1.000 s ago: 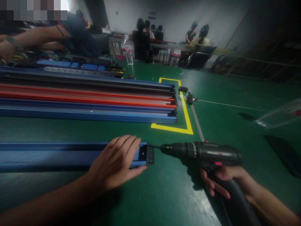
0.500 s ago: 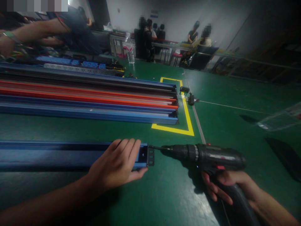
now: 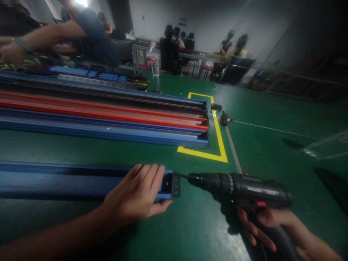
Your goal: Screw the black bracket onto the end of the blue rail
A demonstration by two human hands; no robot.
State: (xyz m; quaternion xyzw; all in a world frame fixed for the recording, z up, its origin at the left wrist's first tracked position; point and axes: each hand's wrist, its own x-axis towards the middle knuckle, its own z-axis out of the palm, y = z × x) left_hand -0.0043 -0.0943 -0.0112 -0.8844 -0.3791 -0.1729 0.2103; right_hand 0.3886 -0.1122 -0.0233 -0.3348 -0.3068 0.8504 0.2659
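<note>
A long blue metal channel point(image 3: 67, 181) lies across the near part of the green table. My left hand point(image 3: 133, 192) is wrapped over it close to its right end, fingers on the far wall and thumb on the near side. A black slotted end bracket point(image 3: 176, 185) sits at that end. In my right hand point(image 3: 266, 224) is a black cordless drill point(image 3: 244, 188) with red details, gripped by its handle. Its long thin bit point(image 3: 185, 175) points left and meets the far corner of the bracket. Whether a screw is there is too small to tell.
Several blue, black and red channels point(image 3: 108, 116) lie side by side beyond, their ends inside a yellow tape outline point(image 3: 202, 156). Farther back are a power strip point(image 3: 89, 80) and a plastic bottle point(image 3: 154, 63). A co-worker's arm point(image 3: 51, 34) reaches in at upper left.
The view has shifted slightly, so the table items appear a little lower and to the right. Both hands keep their grips, and the bit stays at the bracket's corner.
</note>
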